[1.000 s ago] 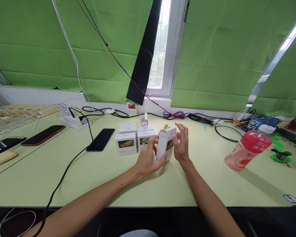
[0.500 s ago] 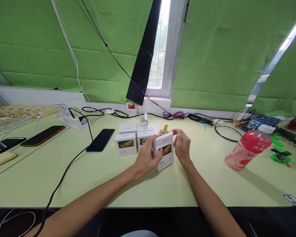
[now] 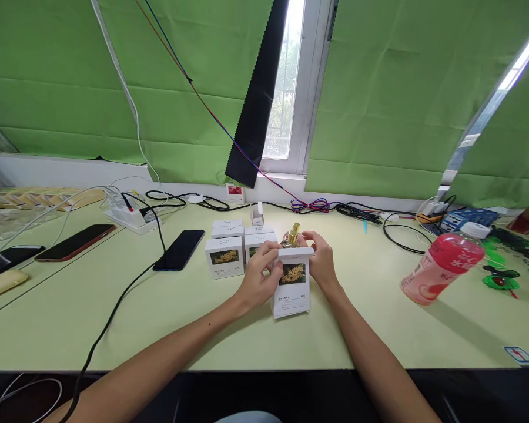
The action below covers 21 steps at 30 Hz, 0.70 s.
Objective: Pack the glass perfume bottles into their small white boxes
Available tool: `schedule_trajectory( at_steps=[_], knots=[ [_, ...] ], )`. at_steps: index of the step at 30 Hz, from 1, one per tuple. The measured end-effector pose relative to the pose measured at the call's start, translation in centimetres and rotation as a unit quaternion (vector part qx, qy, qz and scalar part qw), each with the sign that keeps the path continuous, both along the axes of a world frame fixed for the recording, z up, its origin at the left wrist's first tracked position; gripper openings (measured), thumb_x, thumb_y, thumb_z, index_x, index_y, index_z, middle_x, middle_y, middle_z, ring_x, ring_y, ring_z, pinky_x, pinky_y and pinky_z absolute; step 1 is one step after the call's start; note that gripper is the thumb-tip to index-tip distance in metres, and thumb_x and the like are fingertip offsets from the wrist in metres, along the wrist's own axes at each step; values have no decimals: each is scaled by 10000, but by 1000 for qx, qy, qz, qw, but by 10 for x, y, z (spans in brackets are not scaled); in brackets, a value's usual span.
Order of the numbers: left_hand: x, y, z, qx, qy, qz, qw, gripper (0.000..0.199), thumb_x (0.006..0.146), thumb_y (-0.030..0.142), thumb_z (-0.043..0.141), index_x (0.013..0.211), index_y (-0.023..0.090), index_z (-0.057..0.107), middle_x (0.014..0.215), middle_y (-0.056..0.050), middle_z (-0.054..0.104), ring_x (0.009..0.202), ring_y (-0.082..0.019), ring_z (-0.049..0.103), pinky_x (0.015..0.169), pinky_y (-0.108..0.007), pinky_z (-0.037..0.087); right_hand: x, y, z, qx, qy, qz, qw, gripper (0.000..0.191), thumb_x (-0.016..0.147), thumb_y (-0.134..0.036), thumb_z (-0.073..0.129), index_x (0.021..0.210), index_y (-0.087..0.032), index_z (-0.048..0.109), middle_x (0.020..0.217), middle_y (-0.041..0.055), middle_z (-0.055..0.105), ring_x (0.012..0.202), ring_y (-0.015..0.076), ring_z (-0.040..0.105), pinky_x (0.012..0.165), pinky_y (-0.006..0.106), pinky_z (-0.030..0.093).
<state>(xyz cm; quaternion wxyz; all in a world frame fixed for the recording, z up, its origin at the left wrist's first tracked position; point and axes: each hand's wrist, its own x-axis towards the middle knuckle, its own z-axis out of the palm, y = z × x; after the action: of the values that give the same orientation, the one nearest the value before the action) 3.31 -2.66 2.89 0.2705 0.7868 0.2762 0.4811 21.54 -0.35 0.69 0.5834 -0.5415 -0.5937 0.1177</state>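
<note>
Between my hands is a white carton with a yellow-flower picture on its front, tilted just above or on the table. My left hand grips its left side near the top. On the right, my right hand has its fingers closed at the carton's upper right edge. The top flap faces me, folded at the rim. Directly behind the carton stands a glass bottle with a gold spray top, its lower part hidden. Several similar white boxes stand in rows left of my left hand.
A small open white box stands behind the rows. Phones and a power strip are on the left, with a black cable crossing the table. A pink drink bottle stands to the right; cables run along the wall.
The carton has turned to face me and tipped, and its top flap now shows at the rim. My right hand has moved in onto the carton's edge.
</note>
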Motion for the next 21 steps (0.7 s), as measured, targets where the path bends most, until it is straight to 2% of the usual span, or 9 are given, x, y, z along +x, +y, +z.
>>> schedule_trajectory(
  at_steps=[6, 13, 21],
  knots=[
    [-1, 3, 4, -77, -22, -40, 996, 175, 826, 179, 510, 819, 153, 683, 1012, -76, 590, 899, -167, 572, 565, -192, 452, 3, 6, -7, -6, -21, 17, 1000, 345, 881, -468, 619, 1049, -172, 677, 927, 63, 699, 586, 128, 486, 567, 277, 411],
    [-2, 9, 5, -165, 43, -100, 980, 185, 793, 166, 547, 767, 157, 731, 997, -58, 649, 886, -161, 610, 600, -193, 470, 7, 9, -13, -1, -57, 5, 998, 304, 840, -400, 679, 1060, -191, 673, 940, 65, 698, 794, 197, 610, 610, 281, 430],
    [-3, 10, 8, -169, 129, -106, 971, 184, 833, 189, 583, 850, 163, 765, 1080, -80, 677, 924, -185, 643, 622, -215, 497, 7, 13, -18, -21, -77, 19, 997, 315, 821, -361, 704, 1091, -199, 678, 1011, 87, 721, 910, 241, 649, 668, 313, 462]
  ],
)
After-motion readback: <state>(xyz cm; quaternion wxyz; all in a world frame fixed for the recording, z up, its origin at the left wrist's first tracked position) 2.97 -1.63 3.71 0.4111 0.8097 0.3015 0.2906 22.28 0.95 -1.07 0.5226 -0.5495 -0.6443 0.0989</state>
